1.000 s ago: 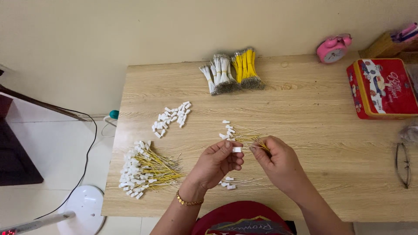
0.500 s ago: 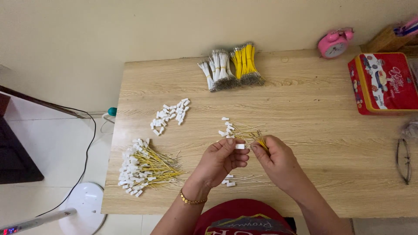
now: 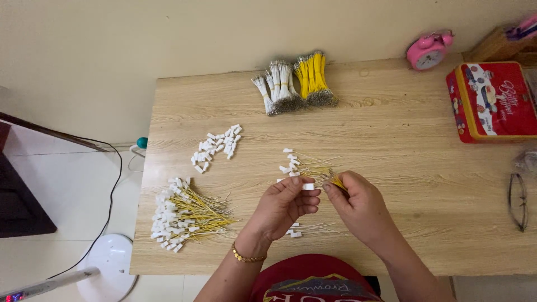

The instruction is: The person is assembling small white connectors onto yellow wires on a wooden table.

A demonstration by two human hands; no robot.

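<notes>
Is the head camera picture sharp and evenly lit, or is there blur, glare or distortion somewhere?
Head view: soft, even light, with no hard shadows or glare on the wooden table. The left hand, the right hand and the small white connector look sharp, without motion blur. The table edges bow slightly, as from a wide lens.

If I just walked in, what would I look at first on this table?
Probably the two hands at the near edge: the left hand pinches a small white connector and the right hand holds thin yellow wires. Next, the big pile of finished yellow wires with white ends at the front left, and the red tin and pink alarm clock at the far right.
</notes>
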